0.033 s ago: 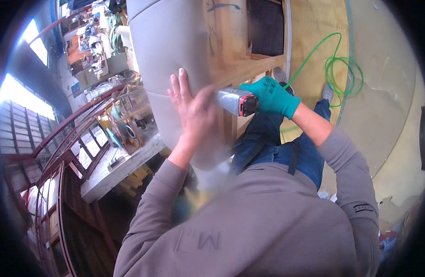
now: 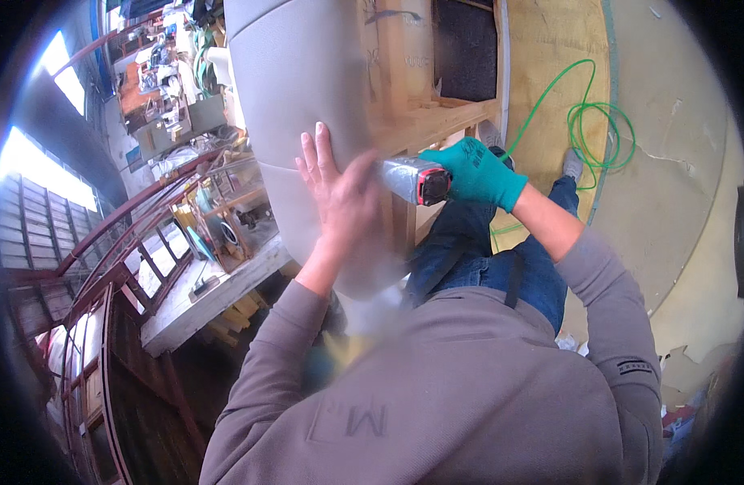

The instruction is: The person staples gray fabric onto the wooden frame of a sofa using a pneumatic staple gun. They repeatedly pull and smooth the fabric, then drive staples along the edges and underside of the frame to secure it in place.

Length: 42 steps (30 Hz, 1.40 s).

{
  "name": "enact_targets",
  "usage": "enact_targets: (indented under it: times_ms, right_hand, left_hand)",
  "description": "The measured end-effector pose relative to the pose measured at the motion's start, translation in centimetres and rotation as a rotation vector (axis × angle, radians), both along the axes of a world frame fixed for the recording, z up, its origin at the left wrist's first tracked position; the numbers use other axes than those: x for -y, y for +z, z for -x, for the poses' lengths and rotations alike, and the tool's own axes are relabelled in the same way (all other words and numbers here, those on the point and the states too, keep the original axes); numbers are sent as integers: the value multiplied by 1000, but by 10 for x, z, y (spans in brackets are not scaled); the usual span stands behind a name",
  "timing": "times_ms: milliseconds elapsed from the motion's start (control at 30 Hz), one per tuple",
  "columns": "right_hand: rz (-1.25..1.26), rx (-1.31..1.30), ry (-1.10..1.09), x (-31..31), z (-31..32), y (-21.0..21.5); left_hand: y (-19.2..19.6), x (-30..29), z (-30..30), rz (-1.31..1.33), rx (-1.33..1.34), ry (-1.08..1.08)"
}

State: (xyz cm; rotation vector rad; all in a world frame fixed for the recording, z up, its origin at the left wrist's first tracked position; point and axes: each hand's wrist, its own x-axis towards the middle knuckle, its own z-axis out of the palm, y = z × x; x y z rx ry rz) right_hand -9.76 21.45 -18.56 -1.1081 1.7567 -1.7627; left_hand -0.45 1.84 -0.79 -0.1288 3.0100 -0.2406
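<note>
My left hand [image 2: 340, 190] is bare and lies on the grey upholstered cover [image 2: 295, 73], fingers stretched out, its thumb blurred beside the nose of the tool. In a teal glove, my right hand [image 2: 479, 174] is wrapped round a pneumatic staple gun [image 2: 412, 178] with a silver body and a red and black end cap. The gun points left at the inner edge of the padding, where its tip is hidden by the blur near my thumb. A bare wooden furniture frame [image 2: 437, 120] stands along the padding's right side.
A green air hose [image 2: 584, 137] runs from near my gloved hand and coils on a plywood sheet [image 2: 542, 48] on the floor. To the left are a white-topped bench [image 2: 218, 303], dark red metal railings [image 2: 105, 234] and cluttered work tables [image 2: 145, 89].
</note>
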Motion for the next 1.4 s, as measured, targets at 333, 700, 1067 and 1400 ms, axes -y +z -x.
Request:
enact_targets:
  times_ms: [333,700,1067,1400]
  right_hand:
    - [-616,355,-348,-209,-1,-95]
    - [-879,929,-864,-461,-58,-83]
    - [-622,768,-748,-329,69,-49]
    - [-977,578,-525,-270,175,-13]
  left_hand:
    - [13,24,-21,-311,-69,33]
    - [-11,-9,-184,-93,-286,455]
    - [23,-34,-75,-410,-10,106]
    - [-6,110,209,-193,-279,206]
